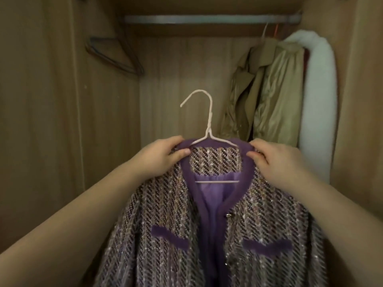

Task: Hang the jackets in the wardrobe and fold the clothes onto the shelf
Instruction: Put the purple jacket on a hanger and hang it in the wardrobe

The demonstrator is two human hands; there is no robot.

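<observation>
Head view: a purple tweed jacket (176, 220) with plain purple trim hangs on a pale wire hanger (208, 129), held up in front of the open wardrobe (41, 100). The left hand (163, 156) pinches the jacket's collar trim at the left shoulder, thumb on the front of the fabric and the fingers (176, 140) curled over the top edge. The right hand (273, 160) pinches the trim at the right shoulder in the same way, its fingertips closed on the purple edge. The hanger's neck rises between the two hands, and its hook points left, free in the air, well below the metal rail (211, 19) that runs across the top of the wardrobe. The hanger's lower bar shows through the open neckline against the lilac lining.

The jacket front faces the camera, with two purple pocket flaps low on the chest and a small button near the opening. At the right end of the rail hang an olive-tan coat (267, 90) and, just beside it, a white fleecy garment (317, 100). At the left, bare dark hangers (116, 56) hang against the wardrobe's side wall.
</observation>
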